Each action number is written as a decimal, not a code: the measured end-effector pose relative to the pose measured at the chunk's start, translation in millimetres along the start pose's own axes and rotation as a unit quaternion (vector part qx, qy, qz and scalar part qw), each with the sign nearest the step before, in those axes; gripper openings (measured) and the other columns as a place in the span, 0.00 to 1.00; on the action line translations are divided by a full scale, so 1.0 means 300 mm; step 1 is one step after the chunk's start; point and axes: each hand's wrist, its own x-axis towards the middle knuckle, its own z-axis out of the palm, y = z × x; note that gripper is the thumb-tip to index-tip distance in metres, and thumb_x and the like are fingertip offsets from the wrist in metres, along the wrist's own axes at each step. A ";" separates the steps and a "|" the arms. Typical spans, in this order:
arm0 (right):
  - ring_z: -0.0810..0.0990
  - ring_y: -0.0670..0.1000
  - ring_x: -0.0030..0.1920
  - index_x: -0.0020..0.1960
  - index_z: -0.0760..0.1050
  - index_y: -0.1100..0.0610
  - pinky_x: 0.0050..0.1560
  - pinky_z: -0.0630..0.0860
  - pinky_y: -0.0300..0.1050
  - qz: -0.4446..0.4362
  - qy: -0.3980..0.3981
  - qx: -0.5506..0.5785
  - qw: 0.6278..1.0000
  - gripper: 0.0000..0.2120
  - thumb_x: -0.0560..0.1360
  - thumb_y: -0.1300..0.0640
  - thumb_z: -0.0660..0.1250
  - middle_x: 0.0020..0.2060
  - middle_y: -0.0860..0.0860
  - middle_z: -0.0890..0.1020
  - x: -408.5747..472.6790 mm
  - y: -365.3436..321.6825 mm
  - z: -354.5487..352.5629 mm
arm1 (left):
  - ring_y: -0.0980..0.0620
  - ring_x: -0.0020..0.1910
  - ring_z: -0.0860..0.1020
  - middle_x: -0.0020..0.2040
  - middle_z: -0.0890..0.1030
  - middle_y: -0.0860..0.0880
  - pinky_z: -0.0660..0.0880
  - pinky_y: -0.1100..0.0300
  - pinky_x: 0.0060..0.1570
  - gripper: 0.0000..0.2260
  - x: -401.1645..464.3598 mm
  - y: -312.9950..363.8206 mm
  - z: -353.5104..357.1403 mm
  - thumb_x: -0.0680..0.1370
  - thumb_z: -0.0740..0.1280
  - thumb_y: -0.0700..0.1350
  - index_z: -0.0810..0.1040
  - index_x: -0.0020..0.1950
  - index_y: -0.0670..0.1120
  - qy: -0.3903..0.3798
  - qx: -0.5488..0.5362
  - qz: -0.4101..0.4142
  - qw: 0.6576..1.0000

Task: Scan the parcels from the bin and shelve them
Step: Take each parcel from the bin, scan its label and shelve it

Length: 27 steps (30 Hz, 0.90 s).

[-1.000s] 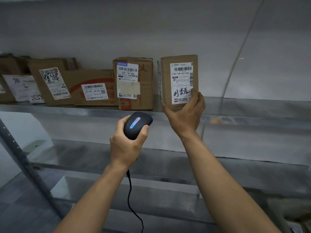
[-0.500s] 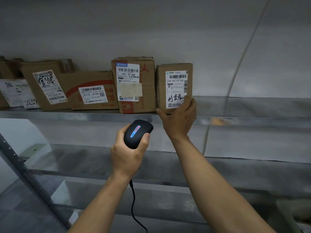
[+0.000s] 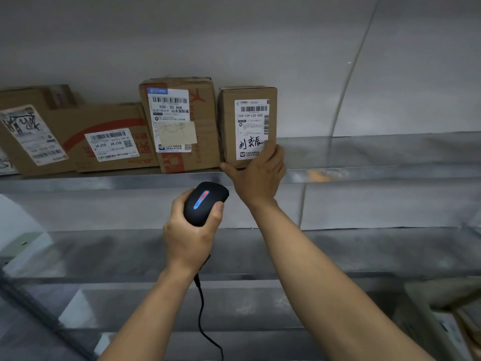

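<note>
A small upright cardboard parcel (image 3: pixel 248 121) with a white label stands on the upper metal shelf (image 3: pixel 364 175), close against the taller parcel (image 3: pixel 182 126) to its left. My right hand (image 3: pixel 256 173) holds its bottom edge, thumb under the left corner, fingers over the lower right front. My left hand (image 3: pixel 190 230) grips a black corded scanner (image 3: pixel 205 203), its red and blue strip lit, just below the shelf edge.
Further left on the same shelf stand a low box with a red arc (image 3: pixel 109 139) and a tilted labelled box (image 3: pixel 28 131). The shelf is bare to the right of my hand. Lower shelves (image 3: pixel 338 251) run beneath; the scanner cable (image 3: pixel 201 313) hangs down.
My right hand has pushed the small parcel back and left on the shelf until it stands against the taller box. The scanner hand has stayed roughly in place.
</note>
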 end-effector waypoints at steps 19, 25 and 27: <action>0.71 0.56 0.67 0.74 0.68 0.56 0.65 0.74 0.56 -0.008 -0.001 0.012 1.000 0.26 0.78 0.49 0.65 0.68 0.57 0.70 -0.105 0.406 -0.410 | 0.47 0.45 0.85 0.51 0.83 0.57 0.84 0.42 0.44 0.28 -0.106 0.005 0.324 0.68 0.75 0.65 0.77 0.65 0.55 -0.182 -0.071 0.012 0.981; 0.71 0.55 0.66 0.75 0.66 0.57 0.63 0.70 0.45 0.079 0.018 -0.052 0.995 0.26 0.80 0.52 0.66 0.68 0.57 0.68 -0.186 0.628 -0.625 | 0.60 0.48 0.83 0.51 0.82 0.62 0.84 0.46 0.50 0.23 -0.259 0.056 0.531 0.72 0.79 0.57 0.76 0.63 0.57 -0.286 -0.099 0.006 0.953; 0.71 0.53 0.66 0.76 0.64 0.57 0.62 0.64 0.38 0.107 0.019 -0.065 0.992 0.26 0.81 0.52 0.66 0.69 0.56 0.68 -0.209 0.700 -0.699 | 0.59 0.48 0.83 0.51 0.82 0.61 0.84 0.45 0.49 0.24 -0.329 0.081 0.603 0.70 0.78 0.59 0.77 0.63 0.57 -0.309 -0.105 0.006 0.945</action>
